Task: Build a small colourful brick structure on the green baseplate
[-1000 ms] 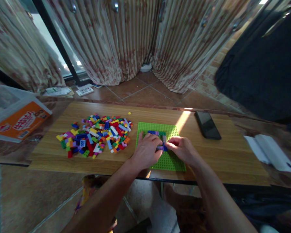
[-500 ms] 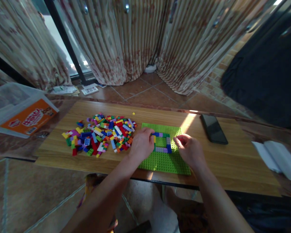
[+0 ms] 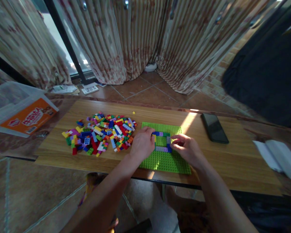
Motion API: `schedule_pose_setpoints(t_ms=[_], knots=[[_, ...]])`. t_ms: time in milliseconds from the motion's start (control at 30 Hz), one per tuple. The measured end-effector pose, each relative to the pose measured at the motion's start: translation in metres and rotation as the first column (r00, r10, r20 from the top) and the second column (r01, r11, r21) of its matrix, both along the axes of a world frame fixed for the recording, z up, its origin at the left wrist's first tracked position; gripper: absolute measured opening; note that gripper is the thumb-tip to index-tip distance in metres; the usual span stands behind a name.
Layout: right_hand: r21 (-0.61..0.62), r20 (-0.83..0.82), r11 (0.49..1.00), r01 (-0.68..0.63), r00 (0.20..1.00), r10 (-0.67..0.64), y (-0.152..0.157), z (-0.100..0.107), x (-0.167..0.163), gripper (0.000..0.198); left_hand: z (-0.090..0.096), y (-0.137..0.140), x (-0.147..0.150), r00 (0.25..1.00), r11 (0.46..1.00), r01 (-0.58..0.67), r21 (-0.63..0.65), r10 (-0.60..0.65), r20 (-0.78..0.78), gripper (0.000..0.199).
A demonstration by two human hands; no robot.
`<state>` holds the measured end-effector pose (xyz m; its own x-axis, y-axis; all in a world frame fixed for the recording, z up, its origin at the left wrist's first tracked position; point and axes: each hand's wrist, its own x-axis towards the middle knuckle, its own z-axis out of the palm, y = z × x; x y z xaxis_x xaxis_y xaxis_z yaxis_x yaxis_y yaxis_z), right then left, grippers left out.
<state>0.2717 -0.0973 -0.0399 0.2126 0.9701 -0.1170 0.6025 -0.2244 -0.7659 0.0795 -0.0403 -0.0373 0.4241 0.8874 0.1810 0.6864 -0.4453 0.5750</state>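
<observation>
A rectangular frame of toy building bricks [image 3: 162,149], in blue, lilac, grey, green and yellow, stands on a green studded baseplate [image 3: 162,165]. My left hand [image 3: 143,142] is closed, with curled fingers against the frame's left side, where they cover part of the yellow and green bricks. On the opposite side is my right hand [image 3: 185,147]. Its thumb and forefinger are a little apart, their tips at the grey and blue bricks of the right side. No loose brick shows between them. The undersides of both hands are hidden.
Left of the baseplate lies a heap of mixed bricks [image 3: 104,132], with one small yellow brick [image 3: 134,112] behind it. A clear plastic box [image 3: 26,110] with an orange label stands far left. A black phone [image 3: 214,127] and folded white paper [image 3: 282,158] are to the right.
My right hand has moved left, from beside the frame to its right side, and its thumb and forefinger have come apart. My left hand has stayed at the frame's left side.
</observation>
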Motion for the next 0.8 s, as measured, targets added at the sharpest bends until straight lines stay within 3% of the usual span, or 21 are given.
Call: schedule_pose_setpoints(t_ms=[800], knots=[[0.019,-0.205,0.997,0.070,0.977,-0.064,0.0058,-0.0076,-0.0016,0.026,-0.0042,0.0000,0.0007,0.999,1.000,0.023,0.010,-0.023,0.032,0.024]])
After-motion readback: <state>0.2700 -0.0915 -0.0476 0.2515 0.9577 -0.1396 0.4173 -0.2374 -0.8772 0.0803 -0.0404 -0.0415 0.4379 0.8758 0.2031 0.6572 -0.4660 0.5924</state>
